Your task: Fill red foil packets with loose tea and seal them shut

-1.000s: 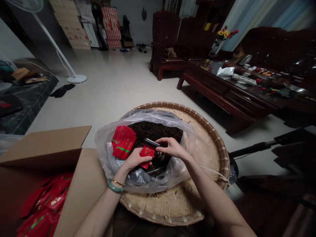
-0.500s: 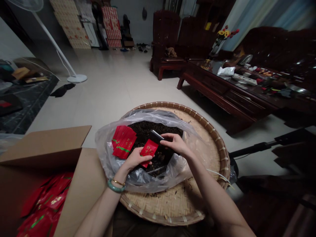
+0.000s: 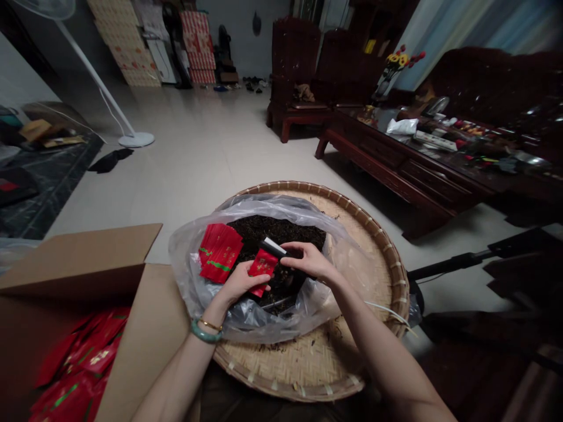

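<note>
My left hand pinches a small red packet between thumb and fingers. Across the packet's upper edge lies a small black-and-white handheld bag sealer, gripped at its right end by my right hand. Both hands are over an opened clear plastic bag holding dark, dried, leaf-like material. To the left of my left hand, a fanned stack of red packets with a green stripe rests on that bag. The bag sits on a round woven bamboo tray.
At the lower left an open cardboard box contains several red packets. A black pole reaches in from the right. Beyond the tray stand a dark wooden table with clutter and a white fan's base.
My right hand has moved the sealer slightly left along the packet's top edge, and the sealer now lies across it. My left hand keeps hold of the packet, almost still.
</note>
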A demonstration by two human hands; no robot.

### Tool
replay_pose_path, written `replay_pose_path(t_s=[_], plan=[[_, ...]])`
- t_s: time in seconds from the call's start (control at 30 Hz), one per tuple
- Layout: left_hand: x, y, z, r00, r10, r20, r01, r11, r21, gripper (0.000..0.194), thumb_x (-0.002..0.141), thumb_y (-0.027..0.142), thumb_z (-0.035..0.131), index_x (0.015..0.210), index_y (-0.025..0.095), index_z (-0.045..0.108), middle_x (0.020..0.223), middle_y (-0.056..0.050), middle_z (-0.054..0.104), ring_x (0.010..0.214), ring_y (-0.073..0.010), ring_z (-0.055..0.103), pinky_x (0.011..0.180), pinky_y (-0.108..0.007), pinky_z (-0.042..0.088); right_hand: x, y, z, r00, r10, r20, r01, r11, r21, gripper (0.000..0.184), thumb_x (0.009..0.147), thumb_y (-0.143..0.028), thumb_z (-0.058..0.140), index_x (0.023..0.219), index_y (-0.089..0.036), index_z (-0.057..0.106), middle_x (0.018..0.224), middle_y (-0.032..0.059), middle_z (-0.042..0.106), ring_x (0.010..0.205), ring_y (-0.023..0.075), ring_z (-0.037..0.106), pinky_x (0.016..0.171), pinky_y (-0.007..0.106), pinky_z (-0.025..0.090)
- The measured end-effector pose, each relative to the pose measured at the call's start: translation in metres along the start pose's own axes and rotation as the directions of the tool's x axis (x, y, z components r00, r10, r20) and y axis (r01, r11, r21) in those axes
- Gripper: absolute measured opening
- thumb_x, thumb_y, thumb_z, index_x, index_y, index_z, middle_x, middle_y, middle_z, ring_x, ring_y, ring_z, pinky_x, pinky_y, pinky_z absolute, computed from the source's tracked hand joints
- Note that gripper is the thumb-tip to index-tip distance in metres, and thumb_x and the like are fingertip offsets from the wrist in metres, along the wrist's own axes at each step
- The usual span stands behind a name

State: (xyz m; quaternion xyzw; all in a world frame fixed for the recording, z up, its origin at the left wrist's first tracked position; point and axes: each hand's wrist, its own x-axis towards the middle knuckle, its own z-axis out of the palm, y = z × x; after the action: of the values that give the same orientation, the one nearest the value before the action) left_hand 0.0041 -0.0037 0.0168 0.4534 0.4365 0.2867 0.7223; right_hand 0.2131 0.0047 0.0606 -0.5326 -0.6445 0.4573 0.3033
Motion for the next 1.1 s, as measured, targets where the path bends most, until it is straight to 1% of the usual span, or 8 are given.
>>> replay_pose_path(t_s=[0.2, 0.53, 0.67, 0.77, 0.83, 0.93, 1.0, 1.1], plan=[[0.000, 0.000, 0.000, 1.000, 0.010, 0.011, -0.010, 1.000, 0.015, 0.047, 0.061, 0.035, 0.078, 0.095, 0.009, 0.059, 0.086, -0.010, 0.070, 0.060, -0.0171, 0.068, 0.052, -0.022, 0.051, -0.001, 0.000, 0.008, 0.997, -0.066, -0.029, 0.061, 0.989, -0.132, 0.026, 0.074, -0.028, 0.064, 0.097, -0.018, 0.069, 0.095, 0.0046, 0.071, 0.090, 0.0218, 0.063, 0.083, 0.033, 0.047], [-0.003, 0.004, 0.002, 1.000, -0.002, 0.016, 0.002, 1.000, 0.028, 0.046, 0.060, 0.034, 0.078, 0.094, 0.009, 0.061, 0.086, -0.011, 0.070, 0.059, -0.0168, 0.067, 0.050, -0.022, 0.050, 0.001, 0.001, 0.004, 0.997, -0.056, -0.057, 0.052, 0.997, -0.065, 0.026, 0.071, -0.028, 0.066, 0.095, -0.016, 0.069, 0.092, 0.0050, 0.071, 0.085, 0.0204, 0.065, 0.079, 0.031, 0.048], [-0.002, 0.003, 0.001, 1.000, -0.008, 0.022, 0.007, 0.999, 0.040, 0.045, 0.060, 0.034, 0.079, 0.093, 0.009, 0.061, 0.085, -0.011, 0.070, 0.059, -0.0167, 0.067, 0.050, -0.022, 0.050, 0.002, 0.003, 0.005, 0.997, -0.009, -0.075, 0.008, 1.000, -0.015, 0.029, 0.071, -0.033, 0.067, 0.094, -0.016, 0.068, 0.087, 0.0047, 0.071, 0.078, 0.0194, 0.065, 0.068, 0.029, 0.051], [-0.001, 0.001, 0.000, 1.000, -0.002, 0.012, 0.001, 0.999, 0.037, 0.047, 0.060, 0.036, 0.078, 0.094, 0.009, 0.059, 0.088, -0.012, 0.070, 0.058, -0.0172, 0.067, 0.048, -0.021, 0.049, 0.006, 0.011, 0.000, 0.996, 0.023, -0.088, -0.021, 0.999, 0.029, 0.037, 0.073, -0.036, 0.065, 0.104, -0.017, 0.065, 0.094, 0.0055, 0.070, 0.078, 0.0195, 0.065, 0.063, 0.028, 0.052], [-0.001, 0.000, 0.000, 1.000, -0.006, 0.010, 0.005, 0.999, 0.042, 0.049, 0.059, 0.037, 0.078, 0.094, 0.008, 0.059, 0.088, -0.013, 0.070, 0.059, -0.0180, 0.068, 0.047, -0.021, 0.049, 0.009, 0.021, -0.006, 0.986, 0.014, -0.165, -0.022, 0.999, -0.048, 0.040, 0.073, -0.036, 0.066, 0.108, -0.017, 0.064, 0.101, 0.0066, 0.069, 0.086, 0.0208, 0.065, 0.071, 0.031, 0.052], [-0.001, 0.001, 0.001, 1.000, -0.010, 0.011, 0.010, 0.998, 0.058, 0.049, 0.060, 0.038, 0.078, 0.093, 0.008, 0.059, 0.087, -0.013, 0.070, 0.059, -0.0182, 0.068, 0.047, -0.022, 0.049, 0.013, 0.038, -0.017, 0.952, -0.054, -0.300, -0.043, 0.951, -0.306, 0.043, 0.073, -0.034, 0.067, 0.111, -0.016, 0.063, 0.110, 0.0105, 0.066, 0.099, 0.0242, 0.061, 0.088, 0.037, 0.046], [-0.001, 0.001, 0.001, 1.000, -0.010, 0.015, 0.009, 0.998, 0.064, 0.048, 0.060, 0.039, 0.078, 0.092, 0.008, 0.059, 0.087, -0.012, 0.070, 0.059, -0.0179, 0.067, 0.047, -0.022, 0.050, 0.013, 0.045, -0.020, 0.939, -0.099, -0.330, -0.056, 0.901, -0.431, 0.046, 0.074, -0.033, 0.066, 0.114, -0.013, 0.061, 0.113, 0.0133, 0.064, 0.104, 0.0262, 0.059, 0.091, 0.039, 0.044], [0.000, 0.000, 0.001, 1.000, -0.010, 0.023, 0.008, 0.998, 0.065, 0.047, 0.060, 0.038, 0.078, 0.091, 0.009, 0.060, 0.083, -0.010, 0.070, 0.060, -0.0179, 0.067, 0.049, -0.023, 0.050, 0.013, 0.042, -0.015, 0.915, -0.179, -0.363, -0.029, 0.866, -0.500, 0.042, 0.078, -0.034, 0.062, 0.114, -0.013, 0.061, 0.109, 0.0136, 0.064, 0.103, 0.0263, 0.057, 0.089, 0.039, 0.043]])
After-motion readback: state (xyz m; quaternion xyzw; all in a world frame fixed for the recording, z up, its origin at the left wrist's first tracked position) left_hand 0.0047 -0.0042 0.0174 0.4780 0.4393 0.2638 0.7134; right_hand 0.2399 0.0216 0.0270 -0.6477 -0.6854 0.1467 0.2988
